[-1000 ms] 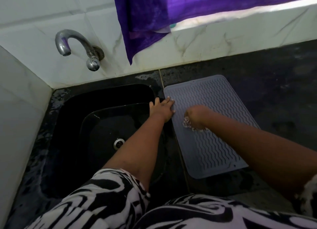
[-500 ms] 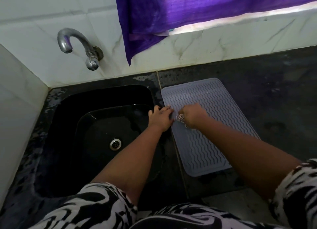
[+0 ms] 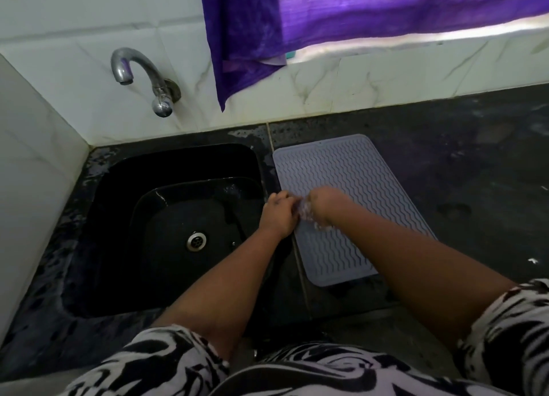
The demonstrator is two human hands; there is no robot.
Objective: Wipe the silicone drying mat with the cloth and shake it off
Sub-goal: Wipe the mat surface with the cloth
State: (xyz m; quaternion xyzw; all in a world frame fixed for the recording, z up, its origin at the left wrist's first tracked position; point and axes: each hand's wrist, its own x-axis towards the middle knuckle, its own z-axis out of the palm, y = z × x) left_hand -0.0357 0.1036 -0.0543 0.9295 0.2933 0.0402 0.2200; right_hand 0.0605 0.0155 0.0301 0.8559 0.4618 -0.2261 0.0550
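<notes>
- Beside the black sink point(image 3: 178, 170), the left hand point(image 3: 277, 214) lay flat, pinning the grey wavy-ribbed silicone mat point(image 3: 350, 188).
- The right hand point(image 3: 322, 207) gripped a blurred pale cloth point(image 3: 307, 216), mid-wipe.
- Next, probably lifting for shaking.

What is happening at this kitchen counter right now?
A person stands at a dark counter beside a black sink. The right hand presses a small, blurred cloth onto the grey silicone drying mat near its left edge. The left hand rests at that edge, apparently steadying it. The mat lies flat; it has not been shaken off yet.
</notes>
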